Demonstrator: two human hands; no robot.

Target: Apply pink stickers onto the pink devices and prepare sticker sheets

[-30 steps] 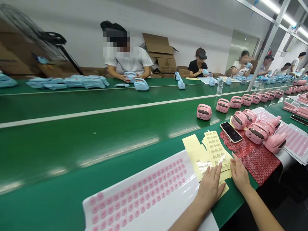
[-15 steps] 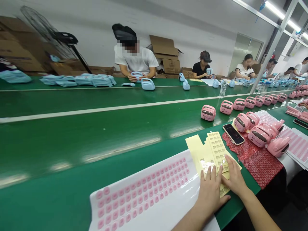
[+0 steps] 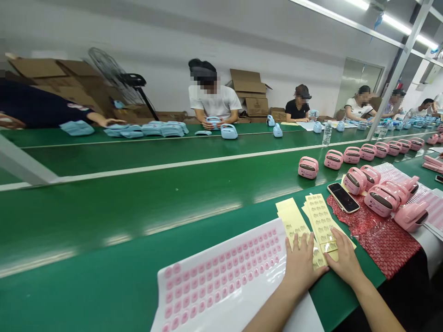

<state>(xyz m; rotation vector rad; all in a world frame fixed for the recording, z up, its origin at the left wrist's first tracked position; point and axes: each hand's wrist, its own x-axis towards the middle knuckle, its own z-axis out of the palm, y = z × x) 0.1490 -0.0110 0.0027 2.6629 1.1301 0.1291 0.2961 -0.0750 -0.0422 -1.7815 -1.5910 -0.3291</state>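
My left hand (image 3: pixel 302 263) lies flat with its fingers spread over a yellow sticker sheet (image 3: pixel 290 213) that has small printed labels. Beside it, my right hand (image 3: pixel 347 259) rests open on the lower part of another yellow sticker sheet (image 3: pixel 319 212) with rows of dark labels. The parts of both sheets under my palms are hidden. Left of my hands, partly under my left forearm, lies a large white sheet (image 3: pixel 221 318) bearing rows of round pink stickers (image 3: pixel 224 276).
A phone (image 3: pixel 343 197) and several pink handled devices (image 3: pixel 382 199) lie on red bubble wrap (image 3: pixel 391 244) at right. More pink devices (image 3: pixel 308 167) line the green belt (image 3: pixel 173 198). Across it, co-workers (image 3: pixel 216 101) handle light-blue parts near a water bottle (image 3: pixel 327 133).
The view has swung left, bringing in a co-worker's dark sleeve and reaching hand. My left hand has slid left with its yellow sheet, opening a gap between the two sheets.
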